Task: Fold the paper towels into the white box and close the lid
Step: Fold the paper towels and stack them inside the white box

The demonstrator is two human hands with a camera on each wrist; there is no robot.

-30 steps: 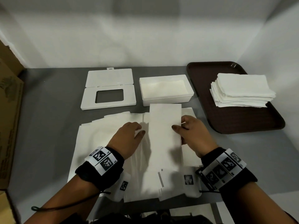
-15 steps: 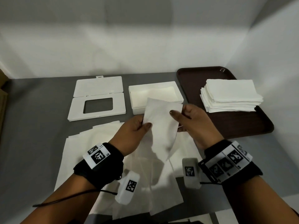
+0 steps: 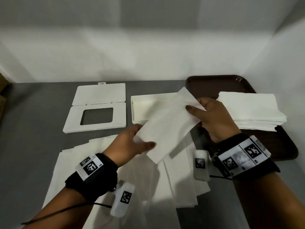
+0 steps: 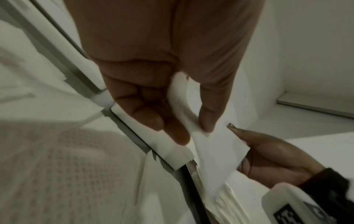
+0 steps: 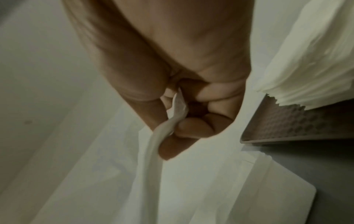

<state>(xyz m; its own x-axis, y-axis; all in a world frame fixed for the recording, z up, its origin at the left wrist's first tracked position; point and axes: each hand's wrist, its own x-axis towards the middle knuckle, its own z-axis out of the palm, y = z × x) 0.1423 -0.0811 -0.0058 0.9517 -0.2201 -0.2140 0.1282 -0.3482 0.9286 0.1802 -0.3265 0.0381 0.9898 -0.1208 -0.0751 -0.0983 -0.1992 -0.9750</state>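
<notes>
**Folded towel held above the open box**

Left hand (image 3: 130, 142) and right hand (image 3: 212, 116) each pinch an end of a folded white paper towel (image 3: 166, 126), held tilted in the air over the near rim of the open white rectangular plastic box (image 3: 140, 103). Its white hinged lid (image 3: 97, 106) lies flat just left.

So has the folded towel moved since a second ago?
Yes. The folded towel, pinched by the left hand and the right hand, is now lifted off the spread sheets and overlaps the white box.
</notes>
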